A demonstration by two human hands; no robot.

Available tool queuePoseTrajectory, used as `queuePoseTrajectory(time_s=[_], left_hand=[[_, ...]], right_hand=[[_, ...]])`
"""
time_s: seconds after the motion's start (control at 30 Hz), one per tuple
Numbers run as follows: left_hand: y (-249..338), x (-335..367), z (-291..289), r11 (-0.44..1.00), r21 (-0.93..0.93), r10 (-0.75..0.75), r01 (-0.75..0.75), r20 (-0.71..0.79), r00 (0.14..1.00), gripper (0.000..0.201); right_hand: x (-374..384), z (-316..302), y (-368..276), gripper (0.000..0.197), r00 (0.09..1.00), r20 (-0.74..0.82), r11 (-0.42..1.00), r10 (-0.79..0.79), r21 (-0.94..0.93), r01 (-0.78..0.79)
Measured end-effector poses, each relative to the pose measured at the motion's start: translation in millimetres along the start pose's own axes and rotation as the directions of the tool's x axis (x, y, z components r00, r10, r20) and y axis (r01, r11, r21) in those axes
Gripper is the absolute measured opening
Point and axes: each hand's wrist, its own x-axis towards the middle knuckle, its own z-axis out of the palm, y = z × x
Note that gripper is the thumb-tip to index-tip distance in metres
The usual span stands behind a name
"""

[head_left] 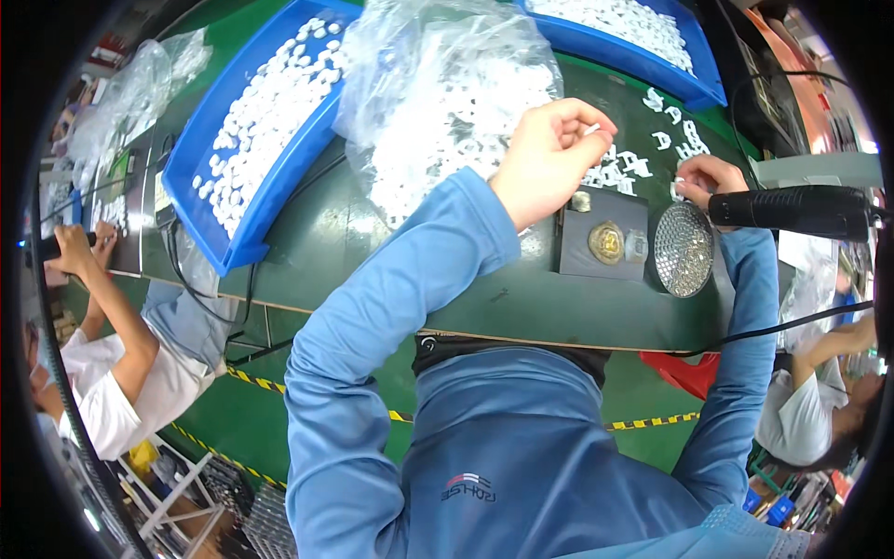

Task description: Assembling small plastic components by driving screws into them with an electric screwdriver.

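My left hand [548,156] hovers over loose small white plastic parts [626,168] on the green table [372,233], its fingers pinched on what looks like one small white part. My right hand [708,177] rests farther right, fingertips closed on another small white part [679,189]. A black power tool [792,211] lies across just below that hand. Between my hands, near the table's front, sits a grey fixture block [602,244] with a round brass piece on it. Beside the block is a round, studded metal dish [684,249].
A clear plastic bag of white parts [438,102] lies at the table's middle. Blue trays of white parts stand at left [256,140] and at back right [652,37]. Another person [102,363] works at left, and a third [819,401] at right. Black cables run along the table edge.
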Motion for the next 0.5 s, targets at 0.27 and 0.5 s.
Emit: queuePoseTrajectory(time_s=[0.27,0.5], left_hand=[[-10,10,3,0.987,0.147,0.064,-0.070,0.048,0.997,0.014],[-2,8,-26,0.963,0.269,-0.023,0.017,0.019,1.000,0.028]], right_hand=[[-56,-11,47,0.012,0.801,-0.590,0.938,0.101,0.325,0.121],[-124,24,-55,0.018,0.879,-0.381,0.916,0.285,0.378,-0.133]])
